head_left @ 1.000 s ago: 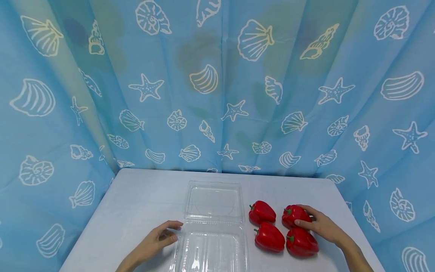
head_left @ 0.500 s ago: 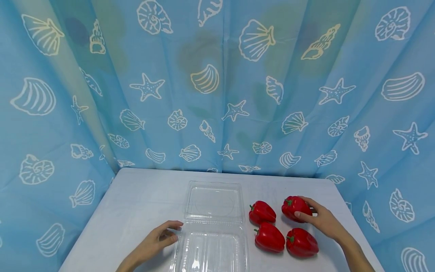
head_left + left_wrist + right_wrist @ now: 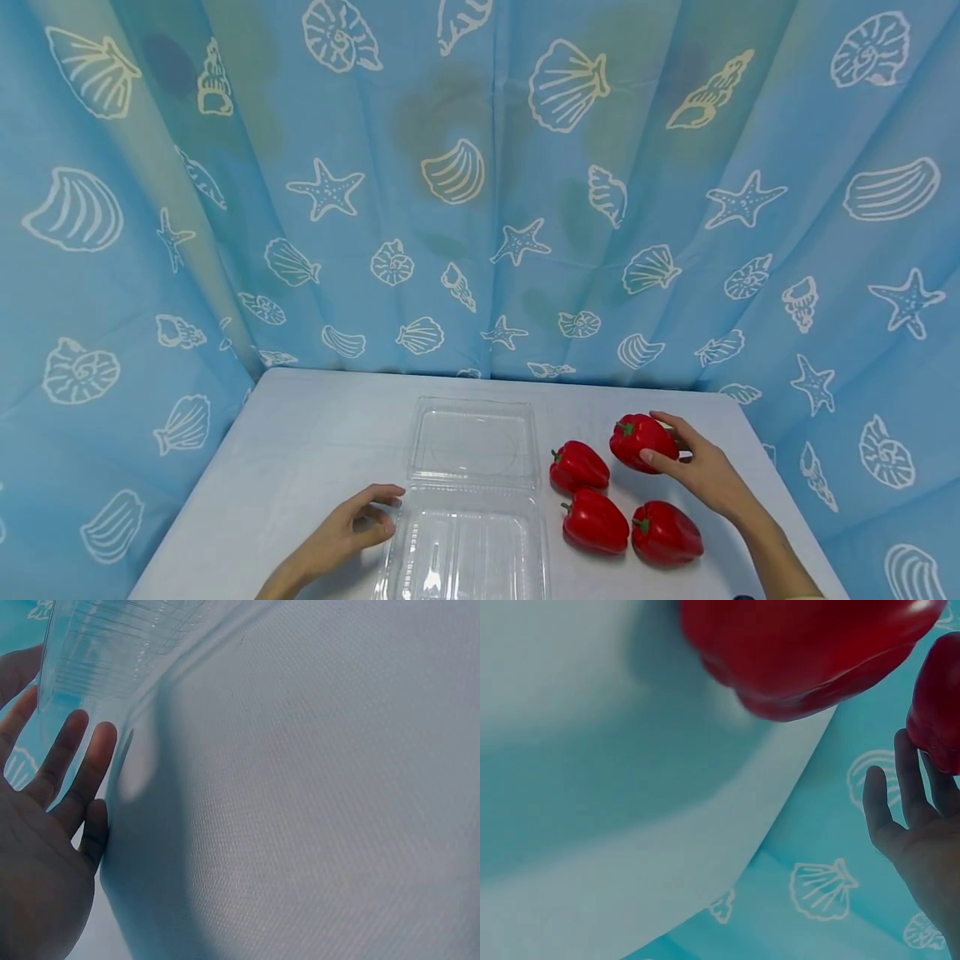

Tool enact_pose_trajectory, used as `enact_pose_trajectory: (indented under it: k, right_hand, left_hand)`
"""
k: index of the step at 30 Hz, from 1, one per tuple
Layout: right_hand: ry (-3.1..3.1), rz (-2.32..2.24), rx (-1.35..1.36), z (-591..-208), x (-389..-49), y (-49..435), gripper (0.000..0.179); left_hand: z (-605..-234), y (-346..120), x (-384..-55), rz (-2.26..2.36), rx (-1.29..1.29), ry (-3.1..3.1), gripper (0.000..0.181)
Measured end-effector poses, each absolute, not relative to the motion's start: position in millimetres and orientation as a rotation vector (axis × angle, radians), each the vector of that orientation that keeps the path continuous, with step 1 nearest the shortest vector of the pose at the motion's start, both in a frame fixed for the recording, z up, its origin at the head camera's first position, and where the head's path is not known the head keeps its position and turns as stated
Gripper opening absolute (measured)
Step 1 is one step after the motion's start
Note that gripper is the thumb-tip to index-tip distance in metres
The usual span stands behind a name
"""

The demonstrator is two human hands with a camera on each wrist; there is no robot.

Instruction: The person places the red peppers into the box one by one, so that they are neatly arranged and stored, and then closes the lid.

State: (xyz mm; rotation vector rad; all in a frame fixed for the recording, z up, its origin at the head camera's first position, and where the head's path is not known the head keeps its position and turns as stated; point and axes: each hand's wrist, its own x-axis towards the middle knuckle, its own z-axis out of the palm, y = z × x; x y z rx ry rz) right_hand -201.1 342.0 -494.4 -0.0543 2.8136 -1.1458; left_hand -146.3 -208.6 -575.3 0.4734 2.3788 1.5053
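Observation:
My right hand (image 3: 705,472) holds a red bell pepper (image 3: 637,442) with a green stem, thumb on the near side and fingers behind. In the right wrist view, that bell pepper (image 3: 939,705) sits at the right edge against the fingertips. Another red bell pepper (image 3: 666,534) lies below the hand, and two more, a far one (image 3: 578,467) and a near one (image 3: 595,522), lie to its left. My left hand (image 3: 341,533) has its fingertips right at the left rim of a clear plastic clamshell container (image 3: 472,533), its fingers loosely extended in the left wrist view.
The container's lid (image 3: 474,442) lies flat open toward the back of the white table (image 3: 315,433). A blue curtain (image 3: 450,275) with shell prints surrounds the table at the back and sides.
My right hand has lifted the far right bell pepper off its place and moved it slightly back and left, away from the one below. The left hand stays where it was.

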Motion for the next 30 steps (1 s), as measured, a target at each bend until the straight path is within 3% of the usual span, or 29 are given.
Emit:
enact_pose_trajectory:
  k: [30]
  right_hand:
    - [2.814, -1.21, -0.206, -466, -192, 299, 0.088]
  left_hand:
    - [-573, -207, -144, 1.53, 0.465, 2.355, 0.045]
